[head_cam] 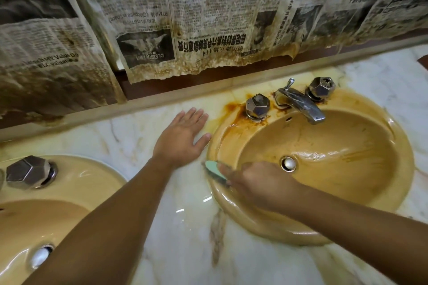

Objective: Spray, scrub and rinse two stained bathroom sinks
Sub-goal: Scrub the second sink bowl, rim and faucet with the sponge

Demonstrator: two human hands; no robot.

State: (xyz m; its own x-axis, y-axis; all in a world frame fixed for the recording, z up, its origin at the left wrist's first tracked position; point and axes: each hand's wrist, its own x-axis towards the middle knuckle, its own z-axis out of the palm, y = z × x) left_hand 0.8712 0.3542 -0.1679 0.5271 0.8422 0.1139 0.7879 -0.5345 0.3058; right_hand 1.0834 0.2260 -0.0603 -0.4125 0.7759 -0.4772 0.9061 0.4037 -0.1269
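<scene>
Two tan oval sinks sit in a marble counter. The right sink (361, 152) is streaked with brown stain, thickest around its left knob (257, 106), spout (301, 103) and right knob (322, 87). My right hand (259, 183) grips a pale green scrub sponge (216, 171) and presses it on the right sink's left rim. My left hand (183, 135) lies flat with straight fingers on the counter just left of that sink. The left sink (76, 183) looks cleaner; my left forearm crosses over it.
Stained, yellowed newspaper (208, 18) covers the wall behind the counter, above a beige ledge (162, 97). The left sink's faceted knob (29, 171) and drain plug (40, 255) are at the lower left. Veined marble counter (185, 227) lies between the sinks.
</scene>
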